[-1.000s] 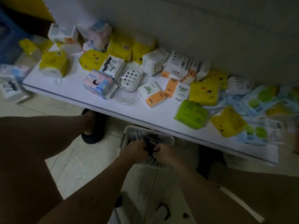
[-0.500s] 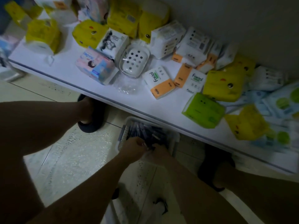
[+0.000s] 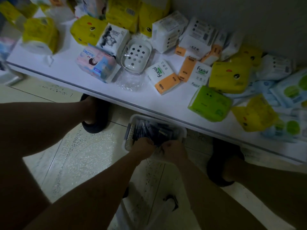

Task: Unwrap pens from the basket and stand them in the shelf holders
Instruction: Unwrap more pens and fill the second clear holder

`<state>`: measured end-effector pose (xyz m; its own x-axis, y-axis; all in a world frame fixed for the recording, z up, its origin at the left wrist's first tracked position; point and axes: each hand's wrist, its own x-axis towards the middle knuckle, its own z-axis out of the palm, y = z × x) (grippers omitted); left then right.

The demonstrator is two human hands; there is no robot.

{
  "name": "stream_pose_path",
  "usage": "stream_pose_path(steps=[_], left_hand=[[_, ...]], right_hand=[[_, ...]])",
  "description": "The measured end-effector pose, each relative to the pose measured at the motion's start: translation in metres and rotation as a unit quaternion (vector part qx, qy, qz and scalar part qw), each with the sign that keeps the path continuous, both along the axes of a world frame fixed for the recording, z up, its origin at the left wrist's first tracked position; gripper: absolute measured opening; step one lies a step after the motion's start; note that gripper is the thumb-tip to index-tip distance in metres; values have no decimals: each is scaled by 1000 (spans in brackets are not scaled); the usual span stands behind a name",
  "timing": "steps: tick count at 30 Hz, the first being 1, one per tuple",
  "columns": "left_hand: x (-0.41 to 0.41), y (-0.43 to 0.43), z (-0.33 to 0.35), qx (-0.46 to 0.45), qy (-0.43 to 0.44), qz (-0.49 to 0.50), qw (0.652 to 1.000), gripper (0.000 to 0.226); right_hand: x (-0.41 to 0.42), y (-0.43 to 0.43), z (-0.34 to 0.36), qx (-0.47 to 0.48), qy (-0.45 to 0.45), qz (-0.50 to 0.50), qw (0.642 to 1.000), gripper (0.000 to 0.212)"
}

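Head view, dim light. Floor [image 3: 83,155]: pale speckled tile with dark joint lines, filling the lower half of the frame. Shelf board [image 3: 66,68]: white and low, running from the left edge down to the right edge, backed by a plain grey wall [image 3: 240,19] at upper right. On the board are a white soap dish [image 3: 136,57] with round holes at upper centre, with crumpled clear film [image 3: 129,83] just below it; a pink-and-blue pack [image 3: 96,63] to its left; white-and-orange Facial tissue packs [image 3: 162,75] to its right; a green tissue pack [image 3: 209,103] near the board's front edge; yellow tissue packs [image 3: 230,77] scattered along the back and right. Basket [image 3: 132,117]: white plastic, on the floor at centre frame, partly under the board's front edge, holding dark pens [image 3: 149,130]. Left hand [image 3: 142,147] and right hand [image 3: 173,151]: side by side at the basket's near edge, knuckles up, fingers curled down onto the pens; the exact grip is hidden beneath the knuckles. Dark slippers [image 3: 94,120] sit on either side of the basket.
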<state>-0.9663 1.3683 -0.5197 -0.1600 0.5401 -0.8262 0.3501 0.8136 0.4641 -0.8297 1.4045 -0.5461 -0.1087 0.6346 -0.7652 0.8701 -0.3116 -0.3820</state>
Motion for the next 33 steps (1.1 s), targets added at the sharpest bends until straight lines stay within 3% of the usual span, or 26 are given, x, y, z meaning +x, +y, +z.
stream_pose_path(steps=[7, 14, 20, 25, 28, 30, 33], left_hand=[[7, 15, -17, -23, 3, -67, 997, 30], [15, 29, -24, -38, 18, -130, 991, 40], [23, 28, -24, -57, -74, 37, 995, 32], [8, 26, -23, -54, -100, 101, 988, 31], [2, 26, -28, -18, -56, 98, 993, 20], [0, 24, -25, 26, 3, 45, 999, 7], [1, 18, -14, 61, 71, -36, 995, 13]], right_hand=[[16, -21, 39, -15, 67, -136, 988, 12], [22, -19, 67, 6, 99, -153, 983, 15], [23, 2, 75, 42, 128, -176, 975, 14], [25, -7, 74, 29, 135, -203, 969, 13], [26, -13, 75, 19, 137, -215, 967, 10], [25, -12, 75, 16, 132, -199, 971, 9], [24, -12, 75, 16, 129, -184, 974, 4]])
